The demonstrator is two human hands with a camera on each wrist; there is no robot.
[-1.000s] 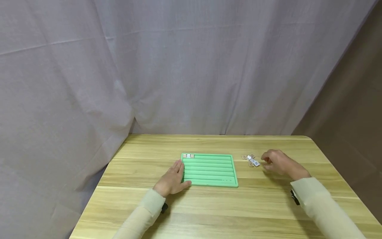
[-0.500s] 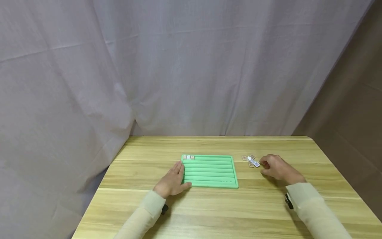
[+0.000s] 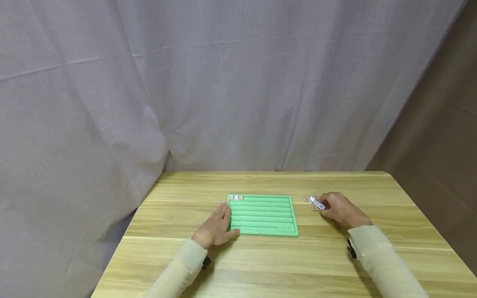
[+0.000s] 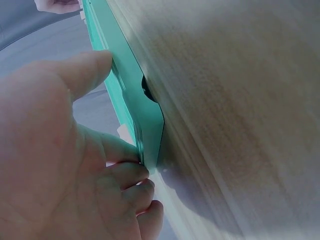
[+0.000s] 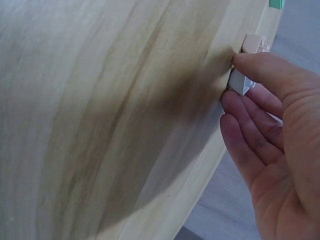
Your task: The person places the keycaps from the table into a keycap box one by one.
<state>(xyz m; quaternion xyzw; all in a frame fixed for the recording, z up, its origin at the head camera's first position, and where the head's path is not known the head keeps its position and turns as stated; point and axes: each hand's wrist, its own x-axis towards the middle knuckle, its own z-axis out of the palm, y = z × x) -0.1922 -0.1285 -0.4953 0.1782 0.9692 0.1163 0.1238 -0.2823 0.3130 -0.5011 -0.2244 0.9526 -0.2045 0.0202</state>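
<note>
A green tray (image 3: 262, 214) is set near the middle of a wooden table (image 3: 275, 269), and its far left corner is filled by a row of three keycaps (image 3: 236, 198). The left edge of the tray is touched by the left hand (image 3: 216, 227), whose fingers are kept nearly straight and together; the thumb is spread away onto the near rim, and nothing is grasped.

To the right of the tray, a small loose group of white and beige keycaps is scattered on the table. At its near right side, a white keycap (image 5: 240, 82) is held between the thumb and curled fingers of the right hand (image 3: 340, 210); the gap is narrowed to about the cap's width. Whether it is lifted cannot be told. Just beyond the thumb, a pinkish keycap (image 5: 253, 44) is seen from the right wrist. Both forearms are covered by pale sleeves (image 3: 376, 248). The table is backed by a grey curtain (image 3: 231, 91).
</note>
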